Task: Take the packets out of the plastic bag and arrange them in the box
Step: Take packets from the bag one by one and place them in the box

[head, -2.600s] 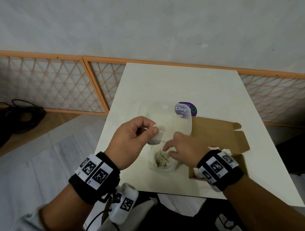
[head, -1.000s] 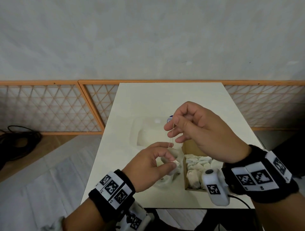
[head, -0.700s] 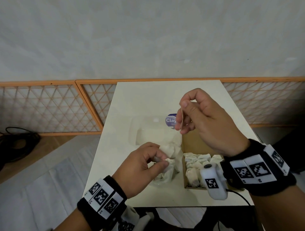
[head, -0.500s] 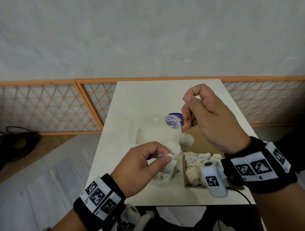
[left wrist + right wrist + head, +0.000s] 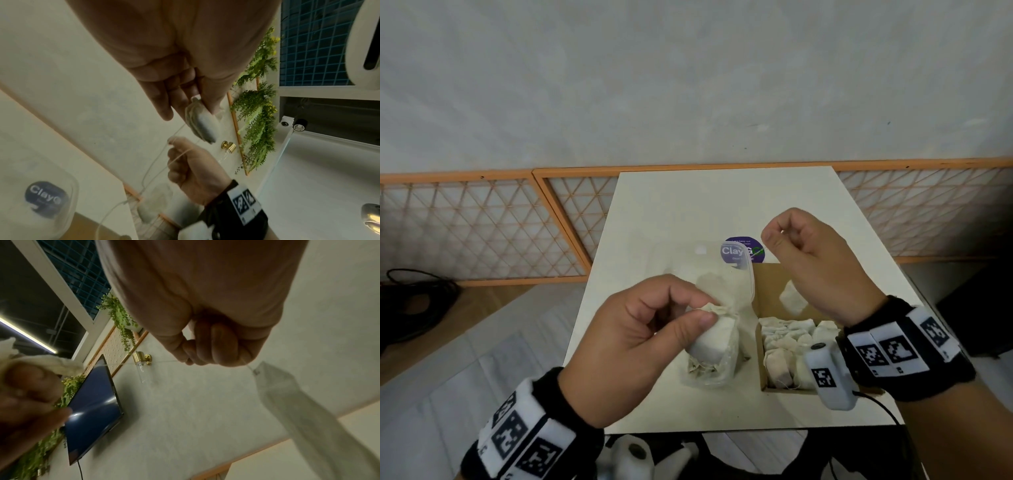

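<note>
1. White paper tea-bag packet [image 5: 714, 337] sits pinched between the left hand's [image 5: 640, 346] thumb and curled fingers [image 5: 162, 104], above the clear plastic bag [image 5: 717, 363].
2. Thin white string [image 5: 179, 158] is pinched in the right hand's [image 5: 815, 263] curled fingertips [image 5: 205, 352]; a second white packet [image 5: 792, 298] dangles below them.
3. Below that packet, the brown cardboard box [image 5: 762, 359] holds rows of white packets [image 5: 787, 346].
4. Both bag and box rest on the cream table [image 5: 722, 198].

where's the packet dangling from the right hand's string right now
In the head view the dangling packet hangs below the right hand, above the back of the cardboard box, right of the clear plastic container.
</note>
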### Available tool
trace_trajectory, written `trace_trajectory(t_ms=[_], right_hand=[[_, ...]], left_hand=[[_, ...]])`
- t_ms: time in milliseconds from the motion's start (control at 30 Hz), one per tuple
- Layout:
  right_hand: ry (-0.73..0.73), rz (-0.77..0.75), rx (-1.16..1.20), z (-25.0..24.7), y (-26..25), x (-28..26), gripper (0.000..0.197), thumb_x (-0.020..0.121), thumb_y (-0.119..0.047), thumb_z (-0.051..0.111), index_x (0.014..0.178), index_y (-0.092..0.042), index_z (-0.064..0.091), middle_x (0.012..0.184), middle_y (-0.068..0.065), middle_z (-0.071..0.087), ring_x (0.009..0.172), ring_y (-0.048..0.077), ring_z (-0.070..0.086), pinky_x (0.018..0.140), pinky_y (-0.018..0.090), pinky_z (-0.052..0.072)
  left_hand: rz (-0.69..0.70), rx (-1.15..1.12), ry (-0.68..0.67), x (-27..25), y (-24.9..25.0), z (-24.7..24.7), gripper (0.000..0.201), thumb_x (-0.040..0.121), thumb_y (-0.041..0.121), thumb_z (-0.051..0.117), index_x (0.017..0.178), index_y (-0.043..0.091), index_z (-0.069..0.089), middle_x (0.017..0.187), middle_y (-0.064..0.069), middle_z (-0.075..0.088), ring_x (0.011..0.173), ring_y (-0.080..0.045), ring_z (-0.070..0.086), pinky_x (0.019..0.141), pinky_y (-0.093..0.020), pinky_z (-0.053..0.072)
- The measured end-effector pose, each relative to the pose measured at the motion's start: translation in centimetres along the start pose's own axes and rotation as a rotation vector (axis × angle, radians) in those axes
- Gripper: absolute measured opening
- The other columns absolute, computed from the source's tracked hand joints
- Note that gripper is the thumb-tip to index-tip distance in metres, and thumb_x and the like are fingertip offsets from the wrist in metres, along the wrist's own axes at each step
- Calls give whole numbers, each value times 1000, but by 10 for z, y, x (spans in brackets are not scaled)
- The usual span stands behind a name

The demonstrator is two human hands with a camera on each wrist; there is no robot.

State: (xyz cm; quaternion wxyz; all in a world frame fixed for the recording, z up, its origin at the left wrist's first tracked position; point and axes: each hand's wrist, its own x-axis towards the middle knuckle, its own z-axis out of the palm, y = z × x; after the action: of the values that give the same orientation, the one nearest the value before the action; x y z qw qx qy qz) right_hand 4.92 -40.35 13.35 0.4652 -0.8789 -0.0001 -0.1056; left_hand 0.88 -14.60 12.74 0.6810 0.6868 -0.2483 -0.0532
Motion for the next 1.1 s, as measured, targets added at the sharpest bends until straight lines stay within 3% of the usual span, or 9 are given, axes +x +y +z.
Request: trace_trajectory(t_ms=[133, 300, 467, 567, 700, 833, 900, 967, 1100], right_hand=[[-10, 111, 56, 2, 11, -2, 8, 102, -33, 60, 100, -26, 62, 57, -5, 47, 52, 9, 40, 55, 25, 35], [60, 239, 66, -1, 19, 0, 25, 99, -46, 62, 120, -34, 58, 79, -2, 60, 73, 13, 58, 66, 28, 42], [-5, 135, 106, -6, -18, -16, 17, 100, -42, 61, 95, -31, 73, 74, -13, 67, 67, 4, 60, 64, 20, 43], [-134, 26, 214, -11, -54, -38, 28, 97, -47, 60, 87, -27, 78, 75, 14, 65, 56, 25, 52, 54, 15, 41], [-231, -14, 265, -10, -72, -51, 30, 92, -47, 65, 84, -22, 80, 57, 5, 53, 50, 9, 37, 49, 17, 32], [-241, -31, 176, -3, -72, -51, 40, 94, -52, 56, 88, -20, 80, 77, 25, 61, 61, 30, 51, 55, 19, 37], [-206, 1, 171, -1, -72, -49, 40, 97, -51, 54, 86, -21, 79, 68, 14, 59, 57, 20, 52, 55, 14, 39], [-199, 31, 179, 1, -71, -45, 46, 100, -47, 55, 79, -10, 71, 50, -6, 43, 44, 8, 40, 49, 12, 33], [-256, 62, 277, -2, -68, -40, 33, 100, -38, 61, 76, -16, 68, 46, -15, 41, 42, 2, 40, 48, 9, 31]], left_hand=[[71, 6, 32, 0, 13, -8, 10, 88, 22, 72, 95, 17, 76, 85, -14, 74, 74, -23, 72, 71, -26, 58], [92, 28, 61, 2, 21, -17, 9, 88, 21, 72, 94, 18, 76, 87, -12, 76, 76, -28, 71, 72, -26, 58], [59, -7, 50, 5, 14, -15, 5, 90, 16, 74, 94, 17, 76, 85, -14, 74, 74, -35, 71, 71, -32, 59], [27, -33, 59, 8, 8, -12, 8, 88, 23, 73, 94, 19, 76, 85, -17, 73, 75, -39, 70, 72, -33, 59], [-9, -51, 73, 12, 2, -8, 6, 88, 22, 76, 92, 18, 76, 88, -25, 72, 79, -36, 68, 75, -32, 58], [-21, -104, 72, 14, 2, -4, 2, 87, 16, 75, 88, 17, 76, 87, -26, 71, 78, -26, 70, 75, -28, 58], [-27, -113, 61, 13, 2, -3, 2, 87, 15, 75, 88, 15, 76, 86, -28, 70, 77, -27, 70, 74, -27, 58], [-30, -108, 36, 12, 1, -3, 5, 88, 18, 77, 91, 14, 76, 87, -30, 69, 78, -41, 67, 75, -34, 58], [-32, -100, 17, 13, 0, -2, 14, 86, 25, 73, 94, 13, 75, 87, -33, 67, 80, -49, 63, 74, -38, 57]])
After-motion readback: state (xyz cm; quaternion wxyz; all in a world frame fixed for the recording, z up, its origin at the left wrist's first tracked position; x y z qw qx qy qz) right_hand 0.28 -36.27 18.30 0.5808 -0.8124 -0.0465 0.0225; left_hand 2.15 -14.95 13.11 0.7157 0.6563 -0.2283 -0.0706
